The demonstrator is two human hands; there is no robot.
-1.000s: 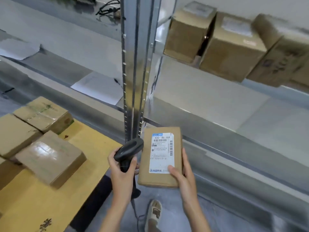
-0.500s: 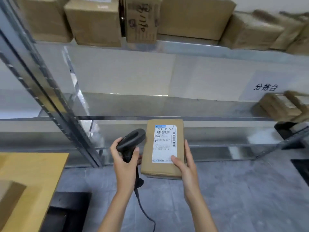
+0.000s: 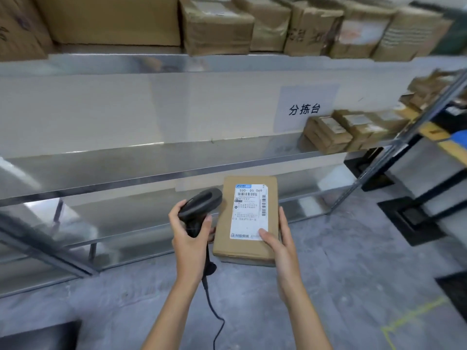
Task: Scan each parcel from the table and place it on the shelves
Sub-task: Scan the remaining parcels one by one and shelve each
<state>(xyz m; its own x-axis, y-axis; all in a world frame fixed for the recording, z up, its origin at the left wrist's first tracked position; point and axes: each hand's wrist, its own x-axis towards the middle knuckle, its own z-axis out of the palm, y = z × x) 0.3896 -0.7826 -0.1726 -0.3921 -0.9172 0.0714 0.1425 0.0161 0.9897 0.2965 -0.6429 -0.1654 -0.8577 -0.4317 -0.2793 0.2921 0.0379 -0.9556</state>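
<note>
A flat brown cardboard parcel (image 3: 228,238) with a white shipping label facing up is in my right hand (image 3: 279,242), whose thumb presses on the label's lower edge. A black corded barcode scanner (image 3: 199,205) sits in my left hand (image 3: 189,237), its head right beside the parcel's left side. Both are held in front of the metal shelves (image 3: 151,176), at the level of the lower, bare shelf boards.
The top shelf holds a row of cardboard boxes (image 3: 217,26). Several small parcels (image 3: 336,132) lie at the right end of the middle shelf, under a paper sign (image 3: 304,108). A second rack (image 3: 434,157) stands at right. Grey concrete floor lies below.
The view has swung right, from the wooden table with parcels to the shelves. Both hands keep the same hold on scanner and parcel.
</note>
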